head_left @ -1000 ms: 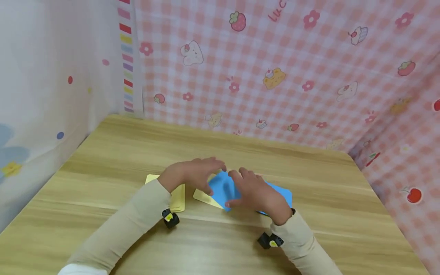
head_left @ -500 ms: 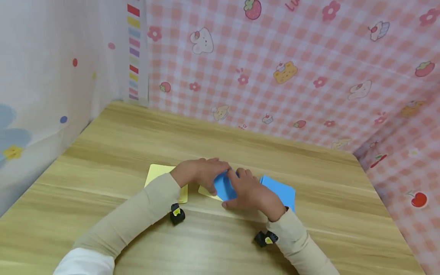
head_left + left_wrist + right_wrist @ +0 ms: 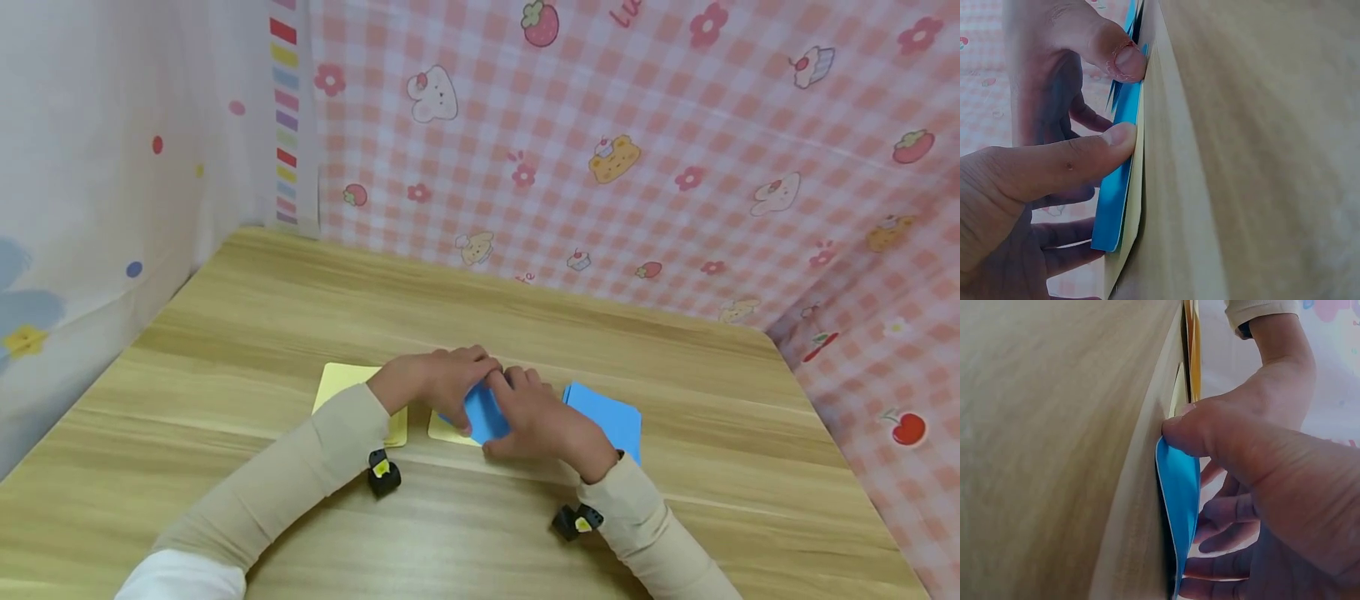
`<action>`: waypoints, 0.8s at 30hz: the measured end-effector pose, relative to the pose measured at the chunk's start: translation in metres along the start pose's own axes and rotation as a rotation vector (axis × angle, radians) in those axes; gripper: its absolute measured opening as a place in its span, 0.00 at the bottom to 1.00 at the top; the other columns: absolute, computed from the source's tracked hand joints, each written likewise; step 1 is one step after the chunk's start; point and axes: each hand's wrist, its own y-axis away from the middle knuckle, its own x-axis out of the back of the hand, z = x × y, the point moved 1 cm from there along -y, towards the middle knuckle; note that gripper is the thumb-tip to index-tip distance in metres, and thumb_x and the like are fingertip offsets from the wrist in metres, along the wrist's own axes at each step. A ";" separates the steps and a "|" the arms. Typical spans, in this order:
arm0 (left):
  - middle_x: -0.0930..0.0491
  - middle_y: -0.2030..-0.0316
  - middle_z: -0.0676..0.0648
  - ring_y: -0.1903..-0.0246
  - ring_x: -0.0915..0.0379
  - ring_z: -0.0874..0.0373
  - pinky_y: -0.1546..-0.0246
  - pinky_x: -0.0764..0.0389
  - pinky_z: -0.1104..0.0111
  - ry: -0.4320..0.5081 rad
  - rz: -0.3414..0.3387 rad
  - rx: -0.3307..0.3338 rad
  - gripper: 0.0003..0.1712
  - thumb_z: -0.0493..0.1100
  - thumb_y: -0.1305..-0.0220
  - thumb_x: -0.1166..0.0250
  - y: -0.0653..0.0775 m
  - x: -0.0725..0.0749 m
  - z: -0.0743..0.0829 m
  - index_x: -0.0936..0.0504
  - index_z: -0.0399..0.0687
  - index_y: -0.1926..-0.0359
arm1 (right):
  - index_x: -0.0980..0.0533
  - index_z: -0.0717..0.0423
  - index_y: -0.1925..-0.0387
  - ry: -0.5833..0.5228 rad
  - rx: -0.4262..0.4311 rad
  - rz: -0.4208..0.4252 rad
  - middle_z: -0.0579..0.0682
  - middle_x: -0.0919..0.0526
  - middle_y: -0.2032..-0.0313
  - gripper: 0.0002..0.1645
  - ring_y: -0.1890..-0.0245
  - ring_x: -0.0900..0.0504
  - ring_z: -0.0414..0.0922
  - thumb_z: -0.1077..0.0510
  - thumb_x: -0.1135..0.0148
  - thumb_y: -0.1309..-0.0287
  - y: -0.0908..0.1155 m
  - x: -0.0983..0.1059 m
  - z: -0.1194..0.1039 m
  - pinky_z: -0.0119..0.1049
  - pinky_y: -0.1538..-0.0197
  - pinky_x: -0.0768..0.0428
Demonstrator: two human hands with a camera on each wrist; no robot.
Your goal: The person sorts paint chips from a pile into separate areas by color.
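A blue card [image 3: 484, 410] lies over a pale yellow card [image 3: 452, 428] in the middle of the table. My left hand [image 3: 442, 383] holds the blue card by its left part, thumb on the near side and fingers at the far side. From the right, my right hand [image 3: 538, 419] grips the same blue card between thumb and fingers. In the left wrist view the blue card [image 3: 1116, 194] stands just off the yellow card [image 3: 1134, 206] beneath. The right wrist view has its blue edge [image 3: 1179, 487] bowed slightly between thumb and fingers.
Left of the hands lies a stack of yellow cards [image 3: 347, 383], partly under the left forearm. A stack of blue cards [image 3: 607, 417] lies to the right, near the right wrist. Patterned cloth [image 3: 570, 125] hangs behind the wooden table [image 3: 480, 533].
Both hands have drawn closer together and closed on the blue card, which has straightened over the yellow one. The right hand has moved left, leaving more of the blue stack in sight.
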 end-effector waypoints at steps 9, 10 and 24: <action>0.32 0.48 0.48 0.49 0.32 0.54 0.49 0.23 0.60 0.002 0.061 0.002 0.21 0.47 0.43 0.23 0.001 0.002 0.001 0.22 0.48 0.54 | 0.37 0.56 0.31 -0.011 0.010 -0.022 0.60 0.33 0.41 0.51 0.43 0.34 0.58 0.35 0.27 0.46 0.001 -0.002 0.001 0.56 0.44 0.30; 0.31 0.47 0.48 0.49 0.32 0.53 0.49 0.23 0.59 -0.001 0.055 0.003 0.18 0.46 0.43 0.23 0.001 0.002 0.001 0.22 0.48 0.58 | 0.34 0.56 0.33 -0.014 0.011 -0.021 0.59 0.33 0.42 0.48 0.44 0.34 0.57 0.35 0.27 0.46 0.000 -0.002 0.001 0.55 0.45 0.30; 0.33 0.33 0.49 0.37 0.35 0.51 0.45 0.29 0.53 -0.073 -0.072 0.034 0.26 0.54 0.47 0.21 0.007 0.003 0.002 0.28 0.53 0.58 | 0.34 0.55 0.37 -0.155 0.070 -0.114 0.58 0.34 0.35 0.33 0.39 0.35 0.58 0.62 0.31 0.42 0.002 0.008 0.022 0.53 0.40 0.28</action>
